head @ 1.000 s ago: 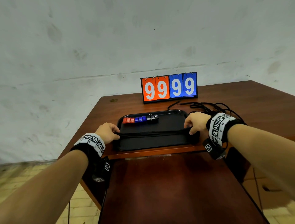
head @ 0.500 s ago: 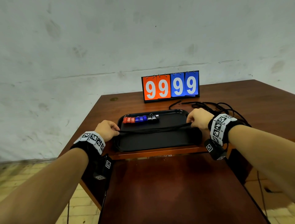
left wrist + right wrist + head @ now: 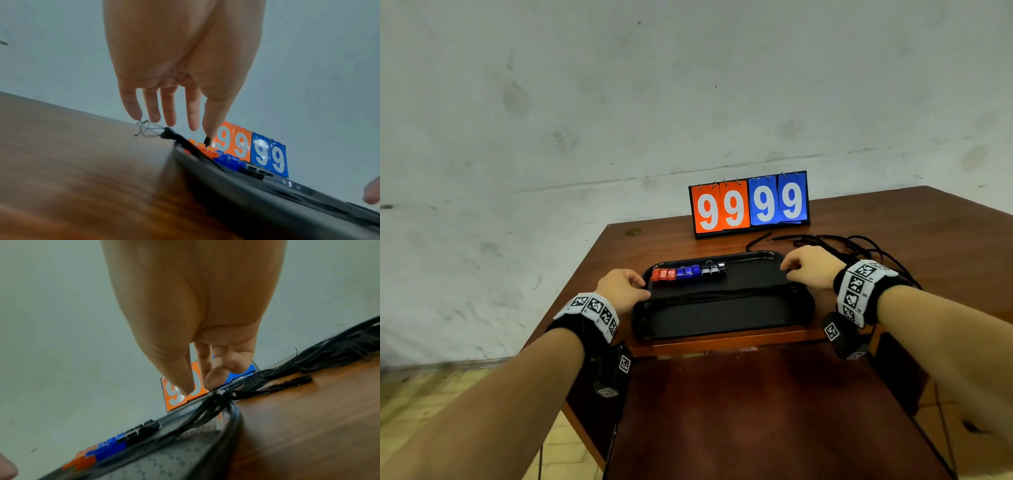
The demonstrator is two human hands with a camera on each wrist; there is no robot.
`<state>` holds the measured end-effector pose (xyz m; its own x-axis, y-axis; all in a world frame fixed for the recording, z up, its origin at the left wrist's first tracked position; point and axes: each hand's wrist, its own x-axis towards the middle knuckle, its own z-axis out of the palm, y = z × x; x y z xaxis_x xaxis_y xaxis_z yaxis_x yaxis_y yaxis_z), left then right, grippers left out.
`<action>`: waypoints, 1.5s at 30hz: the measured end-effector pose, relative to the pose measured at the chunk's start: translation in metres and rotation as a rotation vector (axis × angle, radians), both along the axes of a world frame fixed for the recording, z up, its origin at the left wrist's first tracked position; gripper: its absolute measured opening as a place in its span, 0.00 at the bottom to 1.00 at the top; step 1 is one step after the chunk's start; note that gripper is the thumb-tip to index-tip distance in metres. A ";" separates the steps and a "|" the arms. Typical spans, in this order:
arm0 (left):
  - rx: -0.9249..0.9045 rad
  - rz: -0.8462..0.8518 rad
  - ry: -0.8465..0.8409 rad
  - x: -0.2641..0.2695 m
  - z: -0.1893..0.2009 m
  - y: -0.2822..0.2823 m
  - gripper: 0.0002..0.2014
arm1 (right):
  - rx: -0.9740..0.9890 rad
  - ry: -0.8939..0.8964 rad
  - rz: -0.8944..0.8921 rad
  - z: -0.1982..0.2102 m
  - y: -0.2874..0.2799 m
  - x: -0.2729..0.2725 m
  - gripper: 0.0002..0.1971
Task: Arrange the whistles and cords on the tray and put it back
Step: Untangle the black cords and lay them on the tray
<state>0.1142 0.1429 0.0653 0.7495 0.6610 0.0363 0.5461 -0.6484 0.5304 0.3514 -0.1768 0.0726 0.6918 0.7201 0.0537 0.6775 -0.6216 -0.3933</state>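
Nine small plastic whistles (image 3: 689, 273), three red, three blue, three black, sit in a row along the far edge of the shallow black plastic tray (image 3: 722, 322) at the near edge of the brown wooden table (image 3: 893, 222). The bundle of black cords (image 3: 717, 294), half a second ago stretched taut above the tray, now lies across it from rim to rim. The left hand (image 3: 619, 287) hangs with fingers spread and the right hand (image 3: 810, 269) loosely curled, neither gripping, while more tangled black cords (image 3: 859, 245) lie beyond the right rim before the orange-and-blue flip scoreboard (image 3: 749, 205).
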 end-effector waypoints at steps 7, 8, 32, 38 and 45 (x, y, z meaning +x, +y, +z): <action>0.089 -0.118 -0.014 0.044 0.033 -0.059 0.04 | 0.359 0.154 -0.157 0.019 -0.028 0.003 0.10; 0.091 -0.137 -0.020 0.053 0.035 -0.067 0.04 | 0.398 0.190 -0.181 0.020 -0.033 0.005 0.10; 0.064 -0.410 -0.034 0.191 0.032 -0.205 0.04 | -0.197 0.156 0.105 -0.002 -0.054 0.057 0.17; 0.052 -0.406 -0.044 0.190 0.030 -0.204 0.06 | -0.335 0.084 0.105 -0.006 -0.044 0.059 0.19; 0.021 -0.396 -0.065 0.186 0.030 -0.196 0.07 | 0.011 0.201 -0.001 0.008 -0.057 0.068 0.09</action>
<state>0.3004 -0.0531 0.0954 0.9417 0.3205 0.1019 0.2182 -0.8129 0.5400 0.4194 -0.2340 0.0803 0.6900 0.7196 -0.0779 0.5841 -0.6171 -0.5273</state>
